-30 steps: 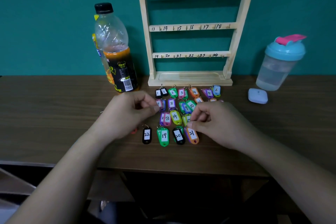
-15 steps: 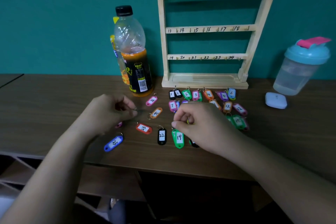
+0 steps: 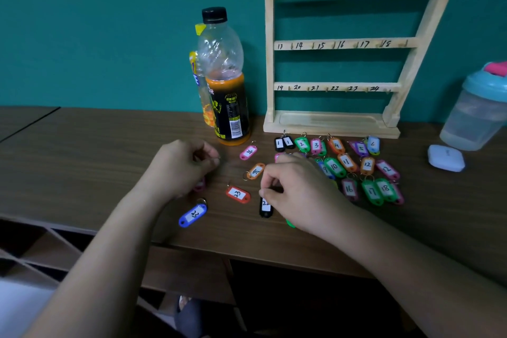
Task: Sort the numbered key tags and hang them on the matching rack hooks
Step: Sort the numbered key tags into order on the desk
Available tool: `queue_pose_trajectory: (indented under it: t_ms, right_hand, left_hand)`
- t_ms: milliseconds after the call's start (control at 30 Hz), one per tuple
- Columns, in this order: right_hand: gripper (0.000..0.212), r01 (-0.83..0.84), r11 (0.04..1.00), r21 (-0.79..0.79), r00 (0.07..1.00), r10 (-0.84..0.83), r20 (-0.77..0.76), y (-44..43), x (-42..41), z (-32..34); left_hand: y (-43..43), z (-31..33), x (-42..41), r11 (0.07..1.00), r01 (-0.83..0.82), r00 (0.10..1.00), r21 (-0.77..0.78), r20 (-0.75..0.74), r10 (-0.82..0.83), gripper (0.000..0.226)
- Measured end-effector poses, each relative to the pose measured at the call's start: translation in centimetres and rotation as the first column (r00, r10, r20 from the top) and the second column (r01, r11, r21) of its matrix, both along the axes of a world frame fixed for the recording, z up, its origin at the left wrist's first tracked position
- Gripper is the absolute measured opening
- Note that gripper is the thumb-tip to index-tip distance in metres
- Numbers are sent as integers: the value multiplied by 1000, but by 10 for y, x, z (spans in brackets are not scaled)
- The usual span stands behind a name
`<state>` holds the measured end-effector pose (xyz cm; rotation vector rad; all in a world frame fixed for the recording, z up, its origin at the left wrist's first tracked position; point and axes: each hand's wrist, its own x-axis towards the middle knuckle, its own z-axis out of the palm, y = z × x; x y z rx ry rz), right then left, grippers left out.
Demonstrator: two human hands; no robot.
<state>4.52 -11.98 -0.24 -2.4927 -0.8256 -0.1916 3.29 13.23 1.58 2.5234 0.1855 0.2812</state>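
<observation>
A wooden rack [image 3: 332, 125] with hooks numbered 7 to 24 stands against the wall, all its hooks bare. Several coloured key tags lie in rows in front of it, among them green tag 10 [image 3: 334, 166]. Apart on the left lie pink tag 24 [image 3: 248, 152], an orange tag [image 3: 255, 171], red tag 23 [image 3: 238, 194] and blue tag 23 [image 3: 193, 215]. My right hand [image 3: 296, 189] pinches the top of black tag 22 [image 3: 265, 208], which rests on the table, and covers more tags. My left hand [image 3: 183, 167] is curled shut, with a pink tag [image 3: 199, 186] partly under it.
An orange drink bottle [image 3: 225, 90] stands left of the rack. A teal-lidded shaker [image 3: 477, 115] and a small white case [image 3: 445, 158] sit at the right. The brown table [image 3: 82, 159] ends just below my wrists, with open shelving under it.
My right hand has shifted left from the orange tag 21 to the black tag 22. My left hand has drawn left, uncovering the loose tags 23 and 24.
</observation>
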Motion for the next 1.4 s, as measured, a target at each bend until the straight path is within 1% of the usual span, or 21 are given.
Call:
queue_pose_trajectory:
  t_ms: [100,233,333,400,467,533,600,667,767,833,967,1067,1233,1400]
  right_hand:
    - [18,-15,996,89,999,17,-28,0,1,2]
    - [12,-12,982,188,997,25,-70,-4,0,7]
    - [11,-46,971,235,993,70,-91,-7,-3,11]
    - [10,-56,966,253,992,83,-95,-8,-5,13]
    - [10,-50,963,264,991,82,-108,-9,-7,16]
    - [9,-47,959,279,987,89,-137,-10,-8,18]
    - [9,-44,955,292,984,91,-152,-11,-9,20]
    - [9,-39,955,293,985,86,-149,-13,-9,22]
    - [10,-30,955,295,987,74,-141,-18,-8,25]
    - [10,-25,956,292,989,67,-134,-23,-7,27]
    - [10,-9,958,287,992,45,-120,-37,-6,30]
    - [10,-5,958,288,992,41,-120,-50,-5,31]
    - [8,29,964,266,990,9,-141,-76,-5,37]
    - [9,97,967,234,978,-49,-204,-108,0,37]
  left_hand:
    - [14,-1,2,998,-30,999,-51,35,32,6]
    - [38,-3,-3,990,-73,994,-118,70,82,7]
    - [46,-5,-6,979,-73,997,-191,-23,69,3]
    - [46,-8,-6,982,-87,994,-166,-87,73,3]
    - [42,-9,-4,986,-89,991,-137,-111,74,5]
    - [40,-9,-2,990,-86,990,-115,-118,72,6]
    - [38,-9,1,995,-88,989,-56,-123,80,4]
    - [37,-9,3,996,-86,988,-2,-132,85,5]
    - [34,-9,5,996,-83,987,36,-134,87,10]
    - [35,-10,6,996,-84,989,34,-123,87,12]
    - [29,-7,1,994,-85,996,-71,-42,82,12]
    - [13,2,-5,991,-36,999,-130,32,41,10]
    - [-26,17,-13,972,119,987,-202,130,-94,9]
    - [-68,25,-16,941,254,962,-226,158,-222,10]
